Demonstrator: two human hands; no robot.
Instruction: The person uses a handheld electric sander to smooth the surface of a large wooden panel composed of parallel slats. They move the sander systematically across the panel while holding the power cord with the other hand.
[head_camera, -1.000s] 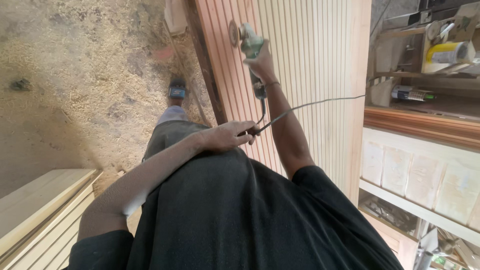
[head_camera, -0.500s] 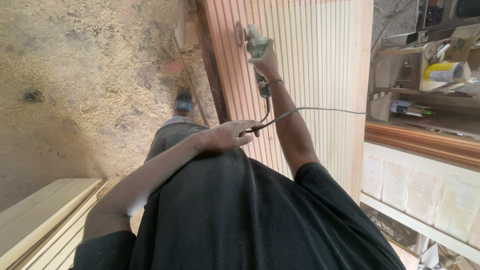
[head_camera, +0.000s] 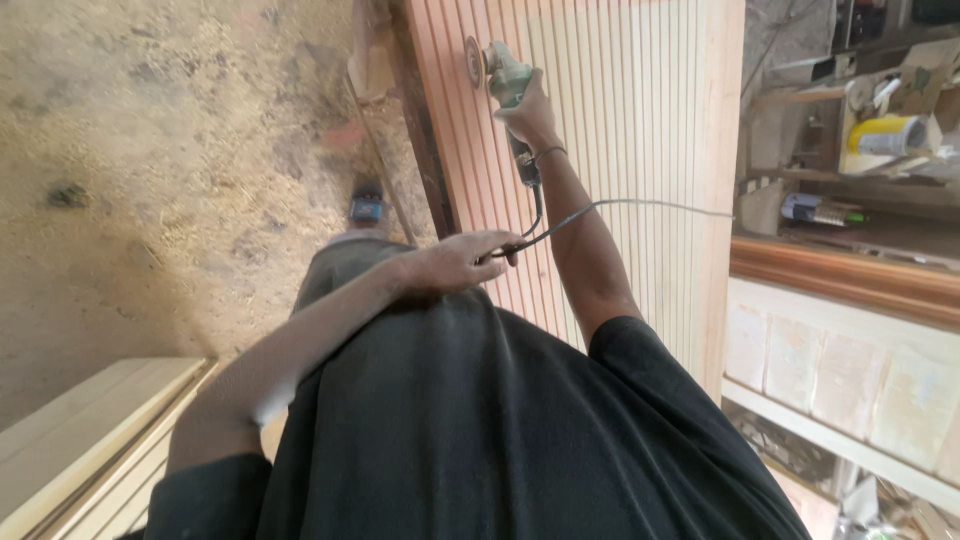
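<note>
Pressing its disc against the grooved wooden panel (head_camera: 640, 130), the grinder (head_camera: 505, 85) sits in the right hand (head_camera: 528, 115), whose grip is wrapped tight around its body. Nearer the waist, the left hand (head_camera: 455, 265) pinches the cord (head_camera: 600, 208).

The grooved panel (head_camera: 600, 150) under my grinder (head_camera: 505, 85) is bare wood — pale and matt on the right, reddish toward the left, its ridges even and smooth. The grinder's body looks like dull green plastic, and its cable (head_camera: 640, 205) is thin rubbery grey. My shirt (head_camera: 480, 430) is soft black cloth. The floor (head_camera: 170, 170) is rough with sawdust — gritty and tan. The boards (head_camera: 80, 440) near left are pale, planed wood.
</note>
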